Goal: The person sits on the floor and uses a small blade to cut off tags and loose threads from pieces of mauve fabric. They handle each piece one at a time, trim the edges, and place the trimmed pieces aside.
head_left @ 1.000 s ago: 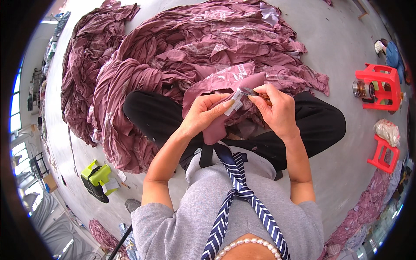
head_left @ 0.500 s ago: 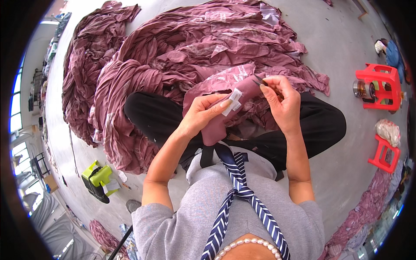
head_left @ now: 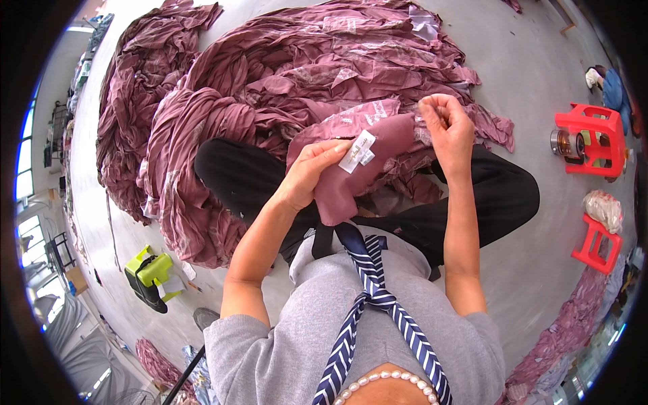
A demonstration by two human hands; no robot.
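Hands on a mauve garment with a white label.
We gripped the mauve garment (head_left: 378, 158) beside its white label (head_left: 358, 151) with our left hand (head_left: 312, 172); our right hand (head_left: 449, 128), fingertips pinched shut, hovered just beside it.

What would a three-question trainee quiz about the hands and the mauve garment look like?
1. True or false: the left hand holds the mauve garment beside its white label.
2. The right hand is: A) pinched shut, raised beside the garment; B) flat on the floor; C) holding a red stool.
3. Fill in: the red stools stand on the person's ____ side.

Key: 1 true; 2 A; 3 right.
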